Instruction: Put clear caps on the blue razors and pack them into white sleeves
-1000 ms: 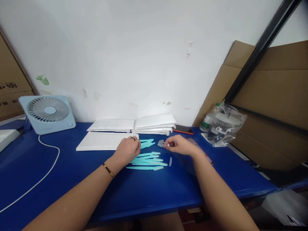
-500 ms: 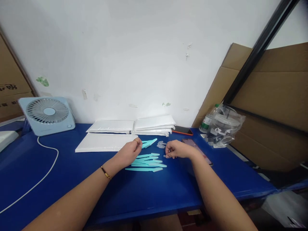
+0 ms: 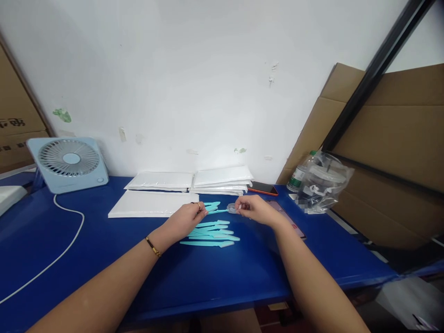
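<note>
My left hand [image 3: 187, 217] is closed on a turquoise eyebrow razor [image 3: 220, 211], which points right, toward my right hand. More turquoise razors [image 3: 212, 204] show just behind my left fingertips; whether they are held too is unclear. My right hand [image 3: 255, 209] is pinched at the razor's tip, with a small whitish piece between the fingers, apparently a clear plastic blade cap. Other clear caps [image 3: 231, 207] lie beside these fingers, partly hidden. Several razors [image 3: 215, 231] are spread on the blue table [image 3: 208, 277] below my hands, their broader ends to the right.
White flat stacks [image 3: 152, 203] stand behind my left hand, with more white packets [image 3: 222, 178] along the wall. A phone [image 3: 287, 219] lies by my right forearm, another [image 3: 263, 188] behind it. A bagged cup [image 3: 324, 185] and bottle [image 3: 298, 178] are right, a fan [image 3: 71, 162] left.
My right hand has risen slightly away from me and now meets the tip of the razor. That razor now extends straight right from my left hand. The razors lower on the table stay put.
</note>
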The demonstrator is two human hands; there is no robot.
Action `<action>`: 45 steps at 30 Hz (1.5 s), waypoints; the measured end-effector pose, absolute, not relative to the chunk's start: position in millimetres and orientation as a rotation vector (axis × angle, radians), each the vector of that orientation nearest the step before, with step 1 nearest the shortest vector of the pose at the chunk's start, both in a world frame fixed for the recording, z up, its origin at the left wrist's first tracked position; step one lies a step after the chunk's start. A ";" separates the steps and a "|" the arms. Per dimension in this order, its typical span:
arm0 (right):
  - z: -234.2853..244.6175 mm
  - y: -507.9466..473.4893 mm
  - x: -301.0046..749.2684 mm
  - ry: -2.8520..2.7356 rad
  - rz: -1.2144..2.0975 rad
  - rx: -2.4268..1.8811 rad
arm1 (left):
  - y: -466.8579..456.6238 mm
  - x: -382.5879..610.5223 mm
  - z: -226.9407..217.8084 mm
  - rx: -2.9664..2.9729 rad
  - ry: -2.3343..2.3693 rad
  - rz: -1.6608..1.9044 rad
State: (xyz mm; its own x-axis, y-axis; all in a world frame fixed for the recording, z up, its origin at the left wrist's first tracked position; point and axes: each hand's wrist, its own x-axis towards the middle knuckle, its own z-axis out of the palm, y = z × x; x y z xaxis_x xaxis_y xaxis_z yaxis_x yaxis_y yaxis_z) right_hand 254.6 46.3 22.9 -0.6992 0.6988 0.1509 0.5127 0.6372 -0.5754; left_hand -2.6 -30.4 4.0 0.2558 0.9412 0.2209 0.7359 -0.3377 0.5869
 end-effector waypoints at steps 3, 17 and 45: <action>24.7 44.0 252.0 -2.485 0.716 -0.903 | -30.1 -2.5 3.5 2.168 1.540 0.776; 22.7 43.1 249.9 -2.501 0.631 -0.845 | -28.9 -4.2 -0.5 2.180 1.573 0.739; 0.4 88.2 293.4 -2.612 0.547 -1.230 | -19.7 -12.6 2.8 2.509 1.870 0.469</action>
